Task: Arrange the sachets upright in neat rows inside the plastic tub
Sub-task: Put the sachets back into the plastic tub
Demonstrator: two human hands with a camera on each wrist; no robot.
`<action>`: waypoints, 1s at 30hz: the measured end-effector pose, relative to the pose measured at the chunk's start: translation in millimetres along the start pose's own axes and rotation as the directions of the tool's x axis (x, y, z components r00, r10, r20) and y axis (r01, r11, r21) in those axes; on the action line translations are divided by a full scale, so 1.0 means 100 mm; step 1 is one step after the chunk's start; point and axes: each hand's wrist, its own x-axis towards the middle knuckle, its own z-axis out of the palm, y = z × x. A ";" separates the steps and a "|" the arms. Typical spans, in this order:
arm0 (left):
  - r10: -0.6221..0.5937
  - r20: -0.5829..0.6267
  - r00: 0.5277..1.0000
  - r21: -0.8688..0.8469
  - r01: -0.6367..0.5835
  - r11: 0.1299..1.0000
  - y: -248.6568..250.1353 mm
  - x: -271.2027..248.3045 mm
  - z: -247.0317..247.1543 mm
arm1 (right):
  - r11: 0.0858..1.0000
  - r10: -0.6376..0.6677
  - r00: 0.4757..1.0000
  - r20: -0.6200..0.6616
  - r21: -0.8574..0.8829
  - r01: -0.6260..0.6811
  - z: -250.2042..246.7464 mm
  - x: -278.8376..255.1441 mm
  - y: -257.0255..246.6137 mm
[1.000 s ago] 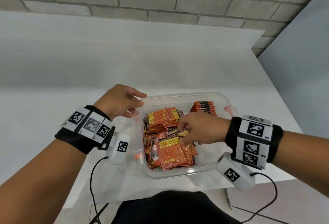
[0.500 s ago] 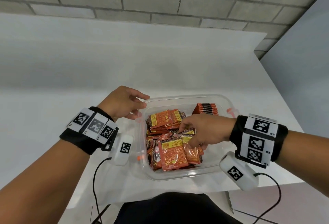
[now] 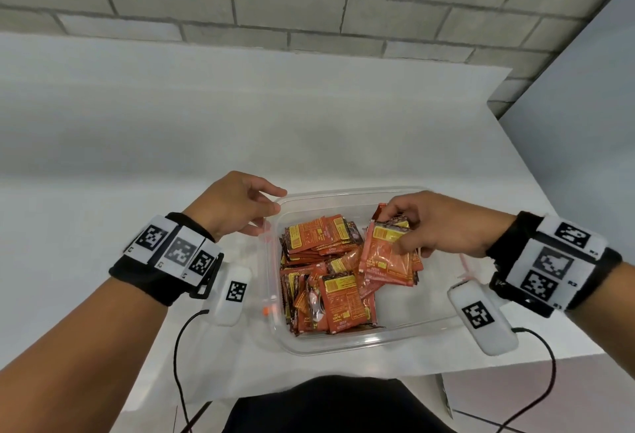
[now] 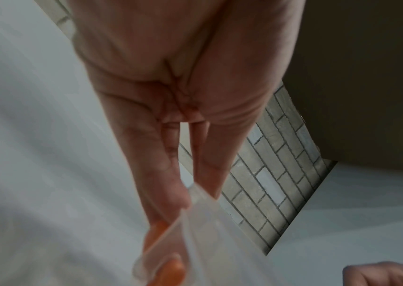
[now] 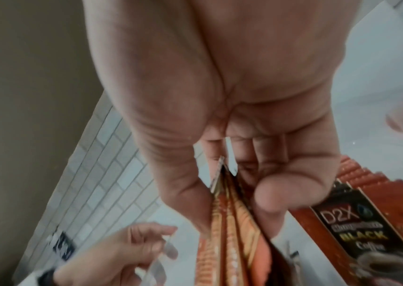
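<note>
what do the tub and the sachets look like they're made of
Tub: looks like clear, slightly cloudy plastic with a glossy finish; the sachets and table show through its walls.
Sachets: seem to be thin foil-lined or plastic film, shiny and printed orange; the bunch in the right hand crinkles and catches glare. The exact film cannot be told.

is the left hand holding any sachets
No, the left hand only grips the rim of the plastic tub; the right hand holds the sachets.

Your white table (image 3: 343, 144), bare-topped against the brick wall, your clear plastic tub (image 3: 347, 343) sitting at its near edge
</note>
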 end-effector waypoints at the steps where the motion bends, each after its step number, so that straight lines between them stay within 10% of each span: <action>1: 0.010 0.006 1.000 0.038 -0.010 0.999 0.03 -0.03 -0.02 | 0.997 -0.020 1.000 -0.012 0.067 0.021 -0.05 -0.03 -0.01; 5: 0.213 -0.078 0.974 0.219 -0.191 0.957 0.32 -0.27 -0.08 | 0.949 -0.137 0.989 -0.060 0.279 0.149 -0.21 -0.12 -0.13; 8: 0.270 0.018 0.963 -0.041 -0.269 0.962 0.58 -0.43 0.05 | 0.882 -0.248 0.966 -0.075 0.395 0.258 -0.28 -0.17 -0.34; 14: 0.270 0.516 0.813 -0.607 0.124 0.785 0.64 -0.46 0.47 | 0.849 -0.377 0.921 -0.099 0.361 0.386 -0.09 -0.16 -0.72; 21: 0.184 0.296 0.937 -0.694 0.079 0.715 0.28 -0.41 0.21 | 0.964 -0.157 0.934 -0.321 0.155 0.215 0.16 -0.18 -0.48; 26: -0.091 -0.155 0.984 -0.549 -0.010 0.835 -0.04 -0.29 -0.17 | 0.940 0.251 0.965 -0.080 0.259 -0.223 0.40 -0.10 -0.05; 30: -0.177 -0.120 0.977 -0.497 0.095 0.863 -0.14 -0.24 -0.13 | 0.884 0.351 0.936 0.016 0.324 -0.337 0.53 0.02 0.05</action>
